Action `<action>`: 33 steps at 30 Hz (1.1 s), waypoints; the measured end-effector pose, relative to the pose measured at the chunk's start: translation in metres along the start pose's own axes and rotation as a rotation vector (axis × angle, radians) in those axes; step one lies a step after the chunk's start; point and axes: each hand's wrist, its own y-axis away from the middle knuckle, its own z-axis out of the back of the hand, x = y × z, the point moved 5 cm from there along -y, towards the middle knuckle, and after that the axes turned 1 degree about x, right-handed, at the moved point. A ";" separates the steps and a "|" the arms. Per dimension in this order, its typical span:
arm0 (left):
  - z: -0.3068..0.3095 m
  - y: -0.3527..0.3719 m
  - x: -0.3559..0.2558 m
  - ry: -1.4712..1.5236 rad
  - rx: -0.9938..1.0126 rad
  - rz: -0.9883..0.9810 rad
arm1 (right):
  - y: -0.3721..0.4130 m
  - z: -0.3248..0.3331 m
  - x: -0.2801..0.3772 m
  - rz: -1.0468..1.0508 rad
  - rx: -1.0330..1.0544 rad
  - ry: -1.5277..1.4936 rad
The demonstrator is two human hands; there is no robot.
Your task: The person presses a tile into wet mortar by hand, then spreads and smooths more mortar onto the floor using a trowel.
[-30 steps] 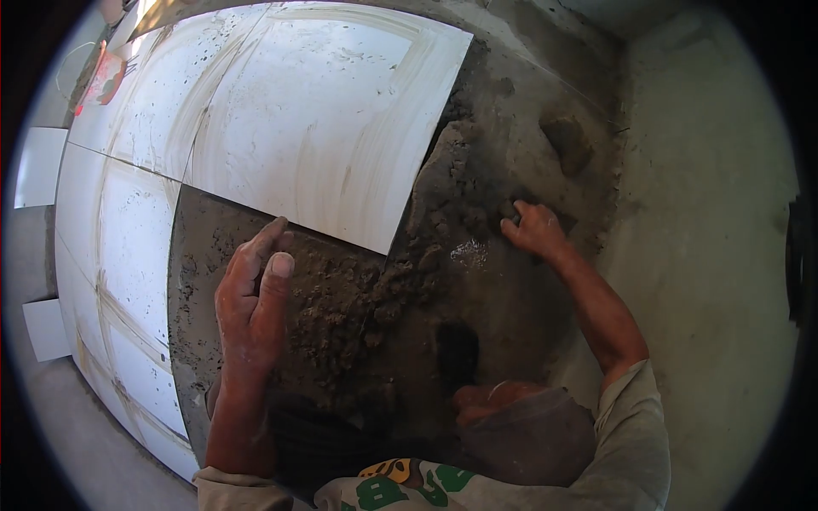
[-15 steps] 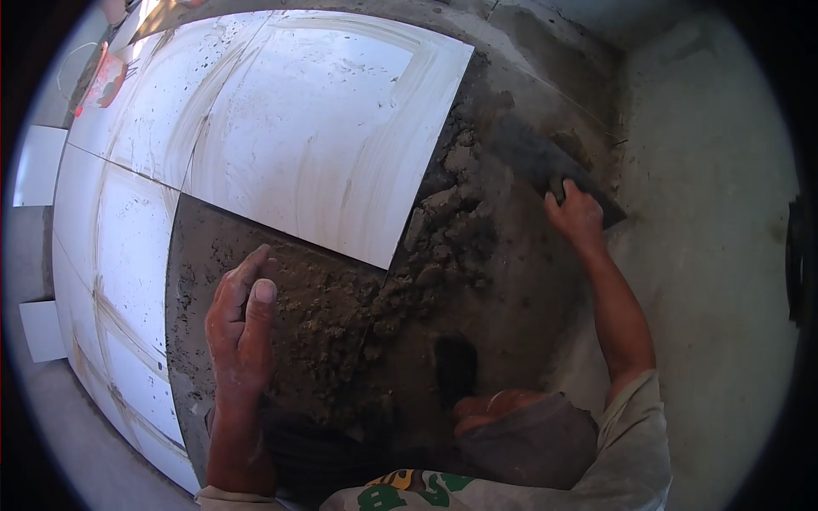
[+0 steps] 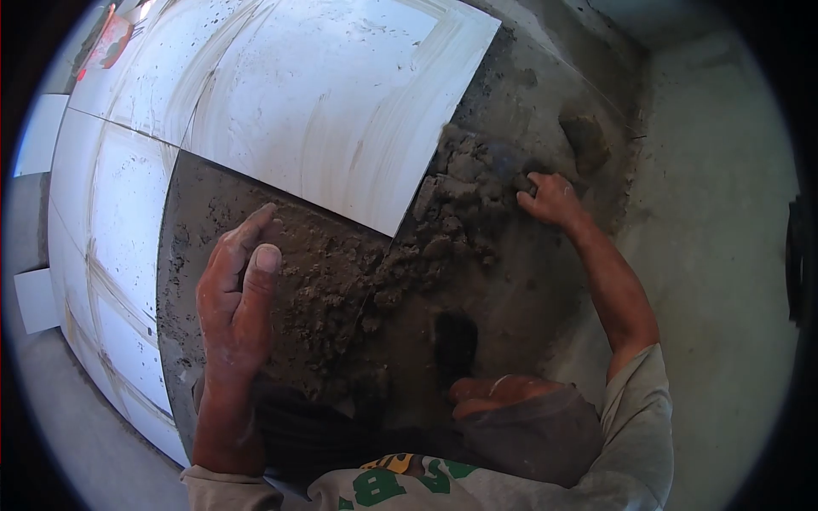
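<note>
My right hand (image 3: 552, 199) is closed around the handle of a trowel (image 3: 508, 163), whose blade is smeared by motion against the heaped mortar. Lumps of dark mortar (image 3: 452, 213) lie along the right edge of a large white tile (image 3: 332, 102) and below its lower corner. Over the rough mortar bed left of centre, my left hand (image 3: 237, 294) is raised with nothing in it, thumb up and fingers apart from the thumb.
More white tiles (image 3: 128, 230) cover the floor at the left. An orange-red container (image 3: 111, 41) stands at the upper left. A pale wall (image 3: 716, 213) rises on the right. My dark shoe (image 3: 456, 341) and bent knee are near the bottom centre.
My right hand and the trowel have swept left, from bare floor near the wall to the mortar heap. The view has shifted, so tiles and container appear higher.
</note>
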 end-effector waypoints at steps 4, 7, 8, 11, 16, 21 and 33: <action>-0.004 0.003 -0.008 0.001 0.021 -0.024 | 0.034 -0.024 0.024 0.095 0.105 -0.013; -0.003 0.006 -0.006 0.020 0.019 -0.045 | 0.063 -0.038 0.038 0.132 0.123 -0.042; -0.001 0.007 -0.004 0.019 0.012 -0.035 | 0.074 -0.042 0.041 0.124 0.112 -0.062; 0.001 0.010 0.001 -0.023 0.036 0.015 | 0.092 -0.058 0.046 0.112 0.131 -0.093; -0.004 0.009 -0.010 0.056 0.008 -0.068 | 0.117 -0.074 0.076 0.090 0.269 -0.093; 0.004 0.009 -0.011 0.024 -0.042 -0.022 | 0.121 -0.100 0.072 0.107 0.374 -0.208; -0.025 0.044 -0.027 -0.043 0.036 -0.244 | 0.113 0.001 0.087 0.272 0.382 -0.184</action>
